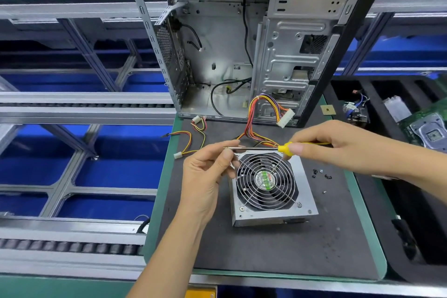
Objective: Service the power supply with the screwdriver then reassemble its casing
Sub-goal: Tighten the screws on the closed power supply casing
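Note:
A silver power supply (274, 215) with a round wire fan grille lies flat on the dark mat (266, 249), its coloured cable bundle (256, 113) running back toward the case. Held level above it is a screwdriver (261, 149) with a yellow handle. My right hand (338, 147) grips the handle. My left hand (208, 176) pinches the metal shaft near its tip between thumb and fingers. A few small dark screws (321, 174) lie on the mat to the right of the supply.
An open computer case (242, 43) stands upright behind the mat. Loose connector leads (191, 143) trail off the mat's left edge. A black foam tray (399, 128) at right holds a circuit board (430, 130) and parts. Roller conveyor rails (72, 104) run at left.

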### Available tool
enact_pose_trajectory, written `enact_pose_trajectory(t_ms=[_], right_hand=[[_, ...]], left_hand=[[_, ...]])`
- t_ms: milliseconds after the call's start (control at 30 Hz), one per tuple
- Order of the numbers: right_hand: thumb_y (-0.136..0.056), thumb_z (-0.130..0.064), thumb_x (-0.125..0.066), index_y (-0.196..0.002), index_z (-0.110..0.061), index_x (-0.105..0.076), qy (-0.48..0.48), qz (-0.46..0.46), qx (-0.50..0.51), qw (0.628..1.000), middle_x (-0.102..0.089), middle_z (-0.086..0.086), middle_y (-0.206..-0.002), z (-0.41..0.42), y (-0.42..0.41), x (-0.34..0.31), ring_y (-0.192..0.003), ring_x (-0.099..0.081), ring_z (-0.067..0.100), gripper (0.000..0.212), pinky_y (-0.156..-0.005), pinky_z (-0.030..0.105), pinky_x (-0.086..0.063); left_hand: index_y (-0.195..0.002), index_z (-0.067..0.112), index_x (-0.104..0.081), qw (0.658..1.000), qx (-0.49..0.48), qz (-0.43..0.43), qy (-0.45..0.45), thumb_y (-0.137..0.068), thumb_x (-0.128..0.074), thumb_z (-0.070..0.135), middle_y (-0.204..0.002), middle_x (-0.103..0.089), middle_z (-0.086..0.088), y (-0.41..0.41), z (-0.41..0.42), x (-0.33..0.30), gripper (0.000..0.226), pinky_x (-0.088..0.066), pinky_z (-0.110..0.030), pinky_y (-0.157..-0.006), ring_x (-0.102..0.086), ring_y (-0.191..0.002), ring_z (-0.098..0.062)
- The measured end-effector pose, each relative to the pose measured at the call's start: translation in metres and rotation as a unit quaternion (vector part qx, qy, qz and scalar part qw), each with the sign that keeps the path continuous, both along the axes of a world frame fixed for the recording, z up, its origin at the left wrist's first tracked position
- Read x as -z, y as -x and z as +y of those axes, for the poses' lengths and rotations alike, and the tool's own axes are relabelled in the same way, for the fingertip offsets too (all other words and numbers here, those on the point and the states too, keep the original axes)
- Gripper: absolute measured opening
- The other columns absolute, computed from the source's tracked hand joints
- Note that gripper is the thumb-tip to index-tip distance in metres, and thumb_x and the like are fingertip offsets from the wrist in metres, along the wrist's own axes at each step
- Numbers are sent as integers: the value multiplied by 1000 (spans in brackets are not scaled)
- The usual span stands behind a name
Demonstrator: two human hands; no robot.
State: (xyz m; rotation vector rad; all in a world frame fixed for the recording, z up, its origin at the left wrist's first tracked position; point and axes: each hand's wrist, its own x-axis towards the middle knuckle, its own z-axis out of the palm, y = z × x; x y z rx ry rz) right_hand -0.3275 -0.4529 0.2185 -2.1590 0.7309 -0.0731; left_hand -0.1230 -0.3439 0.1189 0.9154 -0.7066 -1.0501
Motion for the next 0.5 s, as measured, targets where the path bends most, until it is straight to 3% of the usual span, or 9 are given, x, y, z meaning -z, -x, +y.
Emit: enact_pose_trajectory(t_ms=[133,200,300,400,500], right_hand=[[-89,-50,-48,-93,-25,-69,-8,-12,-7,1000,-39,-4,-58,6,-2,-3,-54,-33,5,33,-50,15,-28],[-88,-50,-48,-92,-28,-70,2,-10,-5,1000,-41,-5,-57,8,-1,-5,-53,-34,3,32,-51,13,-29],[-86,-55,-49,-94,-35,-69,24,24,-15,999,-55,1,-66,10,4,-10,-57,-44,9,29,-55,22,-37],[-79,-63,-49,-92,-40,-64,75,84,-34,993,-68,-6,-80,12,7,-15,-69,-61,9,30,-68,32,-51],[-76,-71,-39,-90,-39,-58,176,153,-93,968,-66,-14,-72,16,3,-17,-69,-58,0,40,-62,20,-46]], left_hand=[[-100,27,-78,1000,14,-14,0,-77,-74,14,-86,-74,1,0,2,5,27,-50,-18,-57,-63,-70,-8],[-113,26,-73,998,43,-38,0,-75,-76,16,-96,-73,-1,-2,6,10,40,-53,-21,-69,-63,-81,-11],[-128,22,-62,981,78,-171,-38,-78,-76,15,-111,-71,0,-10,22,24,52,-48,-27,-89,-63,-98,-13],[-133,29,-53,924,113,-358,-70,-79,-74,21,-122,-62,12,-22,41,43,58,-39,-19,-96,-56,-116,-12],[-124,36,-56,887,145,-433,-61,-77,-77,29,-129,-48,14,-23,52,53,52,-36,-13,-94,-48,-123,-14]])
